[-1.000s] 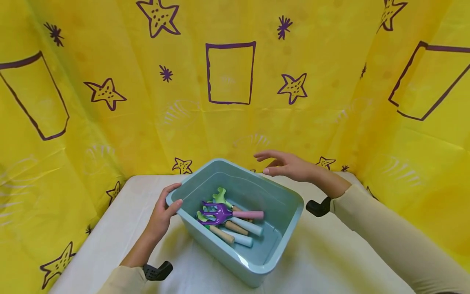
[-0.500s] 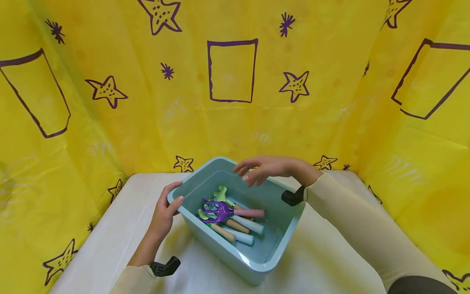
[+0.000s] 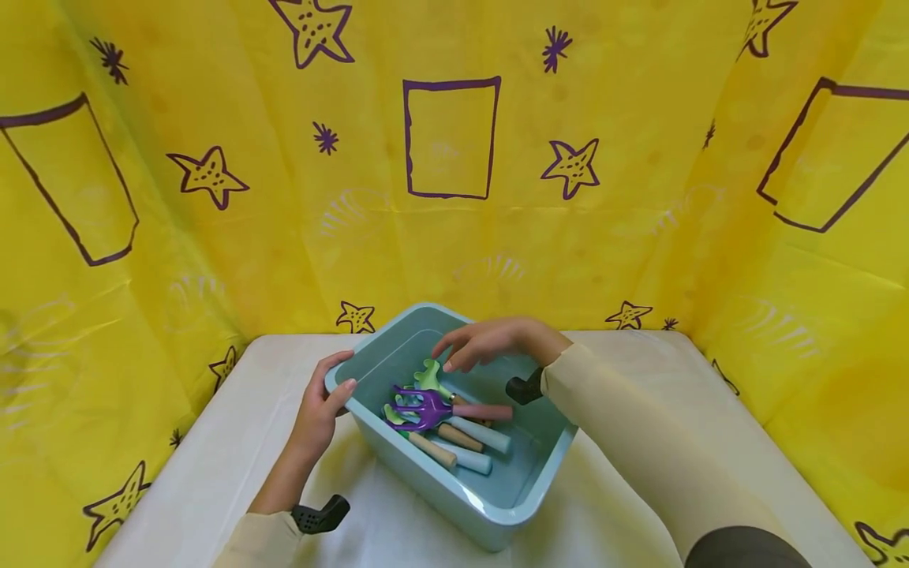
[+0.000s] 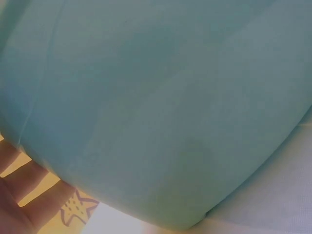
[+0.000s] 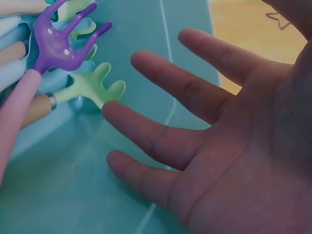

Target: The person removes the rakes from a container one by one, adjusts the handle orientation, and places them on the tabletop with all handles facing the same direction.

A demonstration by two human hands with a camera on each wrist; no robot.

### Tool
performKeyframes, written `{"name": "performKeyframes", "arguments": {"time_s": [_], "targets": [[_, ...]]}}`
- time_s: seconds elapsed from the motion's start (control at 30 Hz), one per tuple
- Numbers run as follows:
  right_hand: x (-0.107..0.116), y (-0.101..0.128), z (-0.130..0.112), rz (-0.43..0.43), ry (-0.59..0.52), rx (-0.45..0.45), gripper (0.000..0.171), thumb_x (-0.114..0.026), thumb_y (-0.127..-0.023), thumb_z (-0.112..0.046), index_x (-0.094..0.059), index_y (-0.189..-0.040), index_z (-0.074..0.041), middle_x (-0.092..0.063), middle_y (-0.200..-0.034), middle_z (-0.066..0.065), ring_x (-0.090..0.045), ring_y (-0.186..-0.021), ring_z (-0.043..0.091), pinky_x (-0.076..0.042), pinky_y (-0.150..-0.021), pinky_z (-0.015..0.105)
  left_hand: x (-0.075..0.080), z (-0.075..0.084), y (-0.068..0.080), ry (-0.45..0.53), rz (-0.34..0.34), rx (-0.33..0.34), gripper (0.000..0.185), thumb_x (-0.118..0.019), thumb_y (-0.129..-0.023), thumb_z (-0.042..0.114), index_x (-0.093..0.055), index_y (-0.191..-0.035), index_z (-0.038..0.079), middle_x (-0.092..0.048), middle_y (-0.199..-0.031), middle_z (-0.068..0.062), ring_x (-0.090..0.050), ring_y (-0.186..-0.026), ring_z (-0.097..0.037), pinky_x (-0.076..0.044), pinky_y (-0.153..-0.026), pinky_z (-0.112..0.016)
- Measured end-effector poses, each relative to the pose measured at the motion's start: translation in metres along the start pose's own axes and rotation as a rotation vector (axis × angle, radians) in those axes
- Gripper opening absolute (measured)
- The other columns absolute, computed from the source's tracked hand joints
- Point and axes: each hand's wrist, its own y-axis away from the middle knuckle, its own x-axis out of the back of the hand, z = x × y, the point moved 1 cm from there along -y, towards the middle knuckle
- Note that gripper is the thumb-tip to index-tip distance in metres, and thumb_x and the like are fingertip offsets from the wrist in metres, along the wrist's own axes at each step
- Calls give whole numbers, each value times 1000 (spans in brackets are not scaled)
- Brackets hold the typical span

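Note:
A blue-green plastic bin (image 3: 440, 489) stands on the table with several small garden tools in it. On top lies a purple hand rake (image 3: 428, 409) with a pink handle. Beside it is a light green hand rake (image 3: 428, 375) with a wooden handle; more wooden and pale blue handles lie below. My left hand (image 3: 318, 402) grips the bin's left corner, thumb over the rim and fingers outside. Reaching over the far side, my right hand (image 3: 490, 344) hovers in the bin near the green rake. Its fingers are spread and hold nothing in the right wrist view (image 5: 209, 126).
The white-covered table (image 3: 625, 410) extends on both sides of the bin. Yellow sheeting (image 3: 454, 260) with purple drawings rises behind the table and at both sides.
My right hand has moved left and down, from beyond the bin's far rim to above the tools inside. My left hand keeps its grip on the bin, and the tools lie as before.

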Motion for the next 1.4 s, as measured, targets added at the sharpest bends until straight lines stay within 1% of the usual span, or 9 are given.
{"name": "performKeyframes", "arguments": {"time_s": [0.13, 0.3, 0.4, 0.53, 0.67, 0.9, 1.17, 1.27, 1.4], "targets": [[-4, -12, 3, -6, -44, -22, 50, -60, -94, -39, -49, -140, -24, -53, -136, 2, -54, -119, 29, -31, -106, 57, 0, -1, 0, 0, 8, -6, 46, -52, -100, 22, -39, -144, 17, -40, -144, -19, -49, -119, -45, -47, -88, -59], [-13, -25, 13, -41, -111, -48, 51, -61, -94, -34, -48, -142, -21, -41, -148, 10, -48, -125, 39, -25, -108, 60, 0, -1, 0, 11, 1, -9, 46, -51, -100, 22, -38, -144, 17, -39, -144, -19, -48, -121, -46, -45, -90, -61], [-17, -30, 18, -64, -151, -76, 55, -61, -94, -32, -46, -144, -16, -36, -151, 10, -44, -128, 44, -21, -110, 61, 1, 0, 1, 10, 5, -9, 46, -52, -100, 22, -39, -143, 18, -40, -144, -19, -48, -121, -46, -45, -89, -61], [-21, -33, 23, -96, -186, -128, 59, -63, -93, -30, -43, -146, -13, -39, -148, 6, -41, -128, 47, -24, -110, 59, 1, 0, 3, -7, 20, -7, 46, -52, -99, 22, -40, -143, 18, -40, -144, -18, -48, -120, -46, -46, -89, -59], [-24, -35, 27, -129, -202, -197, 60, -64, -92, -30, -44, -146, -15, -39, -149, 6, -39, -130, 46, -25, -110, 57, 2, -1, 2, -7, 20, -20, 45, -52, -100, 23, -40, -143, 18, -40, -143, -18, -49, -119, -46, -47, -89, -58], [-30, -35, 31, -187, -290, -316, 59, -66, -90, -24, -46, -145, -16, -45, -141, 6, -45, -124, 43, -33, -106, 53, 2, -2, 2, 4, 19, -28, 45, -53, -99, 22, -40, -143, 17, -40, -142, -19, -49, -117, -45, -49, -88, -56], [-34, -36, 31, -194, -172, -366, 59, -66, -89, -34, -46, -145, -24, -57, -128, 3, -42, -129, 40, -21, -110, 61, 1, 2, 1, 0, 14, -26, 45, -52, -100, 21, -40, -143, 15, -41, -142, -19, -50, -116, -45, -50, -87, -53], [-34, -37, 33, -201, -157, -366, 62, -66, -89, -35, -44, -146, -26, -54, -131, 3, -44, -127, 39, -23, -109, 59, 1, 1, 0, 10, 5, -25, 45, -52, -100, 20, -40, -143, 15, -40, -142, -19, -49, -118, -45, -49, -88, -55], [-34, -37, 36, -213, -145, -361, 68, -67, -88, -36, -38, -149, -28, -44, -142, 5, -48, -123, 38, -31, -107, 55, 0, -1, 1, 17, 8, -10, 45, -52, -100, 19, -40, -143, 17, -39, -144, -18, -48, -119, -45, -46, -89, -59]]}}
